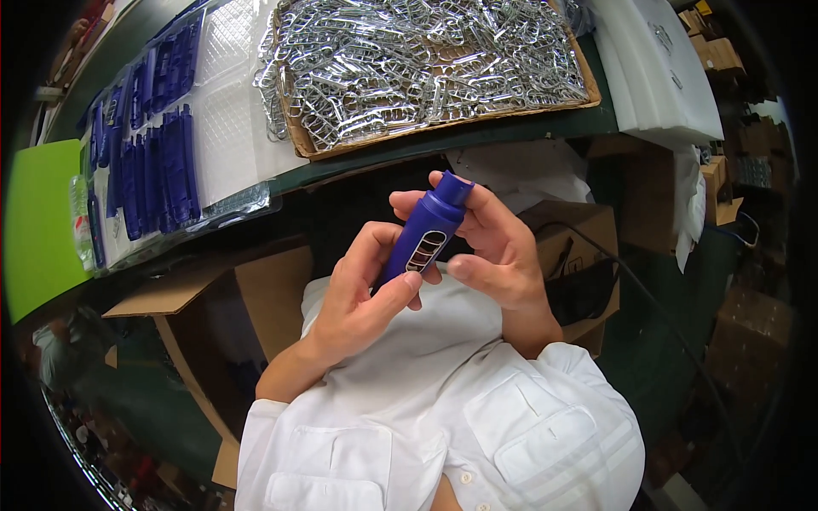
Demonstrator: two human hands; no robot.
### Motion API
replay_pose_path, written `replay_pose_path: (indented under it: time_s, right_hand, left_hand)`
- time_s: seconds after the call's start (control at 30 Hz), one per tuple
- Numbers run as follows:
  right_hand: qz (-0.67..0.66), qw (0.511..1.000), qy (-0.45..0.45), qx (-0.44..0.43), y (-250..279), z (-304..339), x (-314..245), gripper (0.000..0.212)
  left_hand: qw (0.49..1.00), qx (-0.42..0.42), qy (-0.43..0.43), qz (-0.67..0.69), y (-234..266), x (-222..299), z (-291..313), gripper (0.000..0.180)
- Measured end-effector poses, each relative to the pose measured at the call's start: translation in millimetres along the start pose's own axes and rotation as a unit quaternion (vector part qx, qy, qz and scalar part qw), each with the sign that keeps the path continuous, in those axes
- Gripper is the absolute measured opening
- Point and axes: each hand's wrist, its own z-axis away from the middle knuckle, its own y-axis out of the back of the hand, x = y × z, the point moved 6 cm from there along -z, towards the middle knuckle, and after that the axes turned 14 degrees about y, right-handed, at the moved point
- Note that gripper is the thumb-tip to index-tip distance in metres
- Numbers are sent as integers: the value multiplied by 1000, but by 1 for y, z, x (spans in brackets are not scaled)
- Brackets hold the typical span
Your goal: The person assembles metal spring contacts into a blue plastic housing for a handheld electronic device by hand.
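Observation:
A dark blue plastic housing is held tilted above my lap, its narrower, collared end up and to the right. An oval cutout with a pale rim and crossbars shows on its face. My left hand grips the lower part, thumb pressed beside the oval. Around the upper end curl the fingers of my right hand, fingertips showing past the collar, while its thumb stands off the near side. The housing's far side is hidden.
On the bench ahead, a shallow cardboard tray holds a heap of shiny metal clip-like parts. Rows of blue plastic pieces lie at left by a green panel. White foam sheets stand at right; open cardboard boxes sit below.

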Motion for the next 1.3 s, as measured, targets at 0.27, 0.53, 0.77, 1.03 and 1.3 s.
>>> replay_pose_path:
  time_s: [0.27, 0.53, 0.77, 1.03, 1.3]
  right_hand:
    - [16, 999, -20, 33, -12, 3, 20, 52]
    - [40, 993, -78, 73, -9, 11, 25, 50]
    - [113, 989, -32, 92, -15, 5, 26, 45]
    - [173, 975, -56, 128, -15, 5, 34, 40]
    - [144, 979, -41, 137, -11, 0, 44, 40]
  left_hand:
    - [995, 31, -11, -93, -1, -2, -1, 36]
    - [996, 58, -15, -64, -1, -14, -2, 38]
    - [991, 90, -41, -86, 6, -17, -6, 48]
    - [992, 103, -54, -49, 11, -25, -13, 45]
    - [989, 129, -53, -42, 15, -23, -15, 28]
